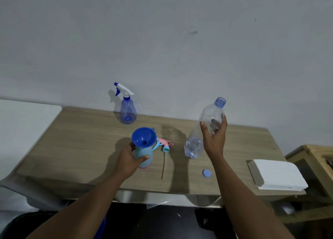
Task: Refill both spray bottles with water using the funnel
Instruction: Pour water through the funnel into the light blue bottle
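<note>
Funnel [144,137] sits in the pale spray bottle [145,156] neck, left hand [127,160] wrapped round the body to steady it, right hand [214,137] gripping the uncapped water bottle [210,114] neck-up beside it, probably so nothing spills.

Blue plastic funnel [144,136] sits in pale-blue spray bottle [143,151]; translucent blue spray bottle [127,110] behind; pink trigger head [164,145] just right, perhaps touching; clear water bottle [194,143] farther right.
</note>
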The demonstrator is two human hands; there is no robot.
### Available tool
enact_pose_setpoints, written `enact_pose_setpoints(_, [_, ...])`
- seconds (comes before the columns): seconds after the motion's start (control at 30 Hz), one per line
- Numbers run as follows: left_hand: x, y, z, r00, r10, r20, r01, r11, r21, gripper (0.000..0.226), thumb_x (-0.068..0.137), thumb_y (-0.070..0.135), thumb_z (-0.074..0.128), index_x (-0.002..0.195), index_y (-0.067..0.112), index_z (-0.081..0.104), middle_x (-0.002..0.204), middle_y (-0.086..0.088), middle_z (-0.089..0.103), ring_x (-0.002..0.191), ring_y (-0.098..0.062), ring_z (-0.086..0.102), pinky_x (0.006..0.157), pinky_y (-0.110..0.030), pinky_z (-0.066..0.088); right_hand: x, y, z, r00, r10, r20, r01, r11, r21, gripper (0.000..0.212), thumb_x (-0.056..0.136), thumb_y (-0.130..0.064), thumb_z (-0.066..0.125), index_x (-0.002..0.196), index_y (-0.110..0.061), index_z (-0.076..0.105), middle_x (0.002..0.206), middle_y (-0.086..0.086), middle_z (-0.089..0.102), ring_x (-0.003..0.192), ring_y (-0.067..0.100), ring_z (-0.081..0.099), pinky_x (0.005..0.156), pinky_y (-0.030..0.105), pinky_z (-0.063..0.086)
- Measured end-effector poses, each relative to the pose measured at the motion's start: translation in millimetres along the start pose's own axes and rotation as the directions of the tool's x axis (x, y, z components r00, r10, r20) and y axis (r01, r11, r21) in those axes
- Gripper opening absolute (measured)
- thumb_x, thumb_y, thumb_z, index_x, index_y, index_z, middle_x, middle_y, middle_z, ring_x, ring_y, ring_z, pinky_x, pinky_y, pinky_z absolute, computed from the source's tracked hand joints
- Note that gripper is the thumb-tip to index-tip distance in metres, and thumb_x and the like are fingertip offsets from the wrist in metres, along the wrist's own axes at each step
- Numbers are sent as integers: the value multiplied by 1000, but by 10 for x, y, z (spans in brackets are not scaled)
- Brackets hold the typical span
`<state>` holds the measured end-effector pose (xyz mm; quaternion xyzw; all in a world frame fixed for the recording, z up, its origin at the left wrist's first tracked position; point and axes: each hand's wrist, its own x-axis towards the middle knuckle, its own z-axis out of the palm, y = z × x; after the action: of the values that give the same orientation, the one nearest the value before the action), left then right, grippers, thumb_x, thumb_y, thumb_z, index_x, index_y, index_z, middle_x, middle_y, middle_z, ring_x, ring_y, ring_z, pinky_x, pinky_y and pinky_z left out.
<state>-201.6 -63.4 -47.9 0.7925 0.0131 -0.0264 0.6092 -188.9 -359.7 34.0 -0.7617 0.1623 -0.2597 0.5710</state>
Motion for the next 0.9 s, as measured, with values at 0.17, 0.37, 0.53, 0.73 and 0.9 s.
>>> enact_pose_setpoints(0.17, [-102,-52,4,999,18,-30,-19,999,-33,91,57,38,93,135,32,47,132,15,58,122,-6,55,98,-46,51,-20,46,64,999,-11,-32,12,1000,18,78,86,-42,73,148,-37,27,130,1,59,118,11,57,103,38,49])
enact_pose_setpoints(0.37, [-242,39,-11,984,83,-160,-89,996,-30,113,50,44,95,146,30,36,139,13,52,127,-10,51,104,-40,45,-196,-69,81,979,-197,42,197,980,16,83,84,-42,76,149,-37,24,138,-1,50,122,19,56,102,34,50])
enact_pose_setpoints(0.53, [-224,306,-13,971,144,-192,-155,987,-43,101,51,36,94,133,50,37,126,34,52,120,7,51,96,-14,43,-275,-255,78,889,-284,359,342,934,-107,91,79,-57,73,151,-36,22,134,-1,53,107,10,61,86,28,54])
enact_pose_setpoints(0.73, [-111,378,-26,968,168,-187,-174,985,-13,76,63,20,93,120,45,49,117,25,60,108,14,56,88,-13,49,-359,-415,111,736,-145,662,491,787,-373,99,69,-87,55,150,-44,21,114,-12,60,89,4,61,76,29,54])
enact_pose_setpoints(0.9, [-68,371,-54,972,165,-165,-166,986,8,81,63,25,93,131,26,51,115,19,61,106,9,58,84,-9,48,-339,-523,93,650,-8,760,595,628,-502,92,72,-81,59,149,-50,18,115,-9,65,82,8,61,76,32,54])
